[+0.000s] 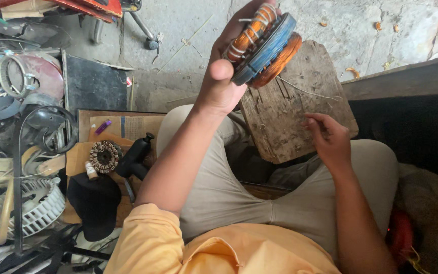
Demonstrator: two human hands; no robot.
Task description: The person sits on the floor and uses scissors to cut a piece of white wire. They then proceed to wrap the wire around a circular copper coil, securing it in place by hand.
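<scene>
Rough grey concrete floor [188,30] up top, pretty cracked. On it sits a worn wooden board [290,116], splintery and grooved, resting just past the knees. Over on the left there's a white slotted plastic fan cover [36,205], then a flat brown cardboard sheet [128,127] with a small purple marker-shaped thing on it. Left hand [219,83] is raised and clamped around a round motor stator [264,43], blue-grey laminated core with shiny copper-orange windings tied in white thread. Right hand [330,137] lies on the board's edge, fingers curled loosely, holding nothing I can make out. A second, smaller stator [104,156] lies on the cardboard.
</scene>
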